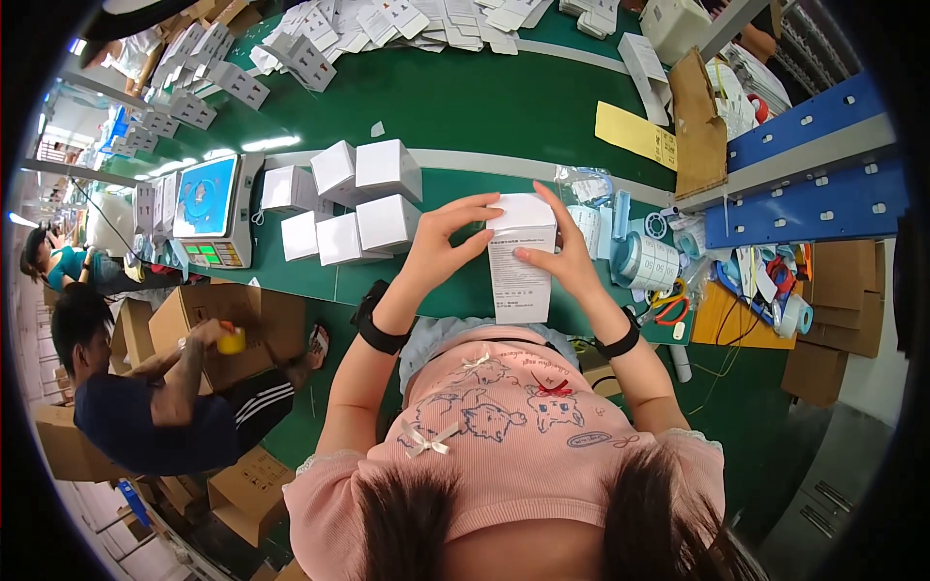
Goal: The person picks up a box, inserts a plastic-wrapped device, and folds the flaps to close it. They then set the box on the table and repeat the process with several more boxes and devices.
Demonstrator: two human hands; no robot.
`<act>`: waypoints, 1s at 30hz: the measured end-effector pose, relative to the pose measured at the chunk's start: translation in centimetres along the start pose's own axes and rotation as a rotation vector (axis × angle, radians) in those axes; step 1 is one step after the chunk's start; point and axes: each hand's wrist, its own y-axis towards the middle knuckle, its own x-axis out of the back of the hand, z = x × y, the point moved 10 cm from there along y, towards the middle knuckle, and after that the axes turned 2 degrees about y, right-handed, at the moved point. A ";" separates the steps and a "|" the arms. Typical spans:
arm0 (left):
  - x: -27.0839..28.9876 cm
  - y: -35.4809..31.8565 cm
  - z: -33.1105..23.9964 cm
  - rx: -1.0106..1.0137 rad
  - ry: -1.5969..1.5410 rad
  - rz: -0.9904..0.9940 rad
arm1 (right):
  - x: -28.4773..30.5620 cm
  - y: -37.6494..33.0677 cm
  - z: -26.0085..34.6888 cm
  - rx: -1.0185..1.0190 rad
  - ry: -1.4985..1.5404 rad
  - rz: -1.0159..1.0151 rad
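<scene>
A white carton (pixel 520 281) with small dark print on its front face stands at the table's front edge, before my body. My left hand (pixel 450 237) curls its fingers against the upper left side of this carton. On the other side my right hand (pixel 565 250) grips it, thumb across the printed face and index finger stretched up along the far right edge. Several closed white boxes (pixel 387 225) are grouped just left of my left hand. Label rolls (pixel 644 261) lie right of my right hand.
A digital scale (pixel 208 213) stands on the left. Beyond runs a green conveyor belt (pixel 465 102) with white cartons. Orange-handled scissors (pixel 670 302), a yellow card (pixel 635 136) and a blue rack (pixel 804 208) are on the right. At left, a person handles a cardboard box (pixel 271 329).
</scene>
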 end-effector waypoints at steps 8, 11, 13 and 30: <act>0.1 0.2 -3.4 -0.157 0.070 -0.079 | 0.1 0.5 0.9 0.009 -0.021 0.014; 0.1 -0.2 -2.3 -0.128 0.050 -0.101 | -0.1 0.7 0.2 0.019 -0.014 0.012; 0.0 -0.7 -1.6 -0.125 0.046 -0.123 | -0.5 0.9 -0.9 0.042 0.000 0.010; 5.1 -5.5 -5.3 -0.184 0.303 -0.348 | -8.3 10.7 -4.1 0.310 -0.247 0.367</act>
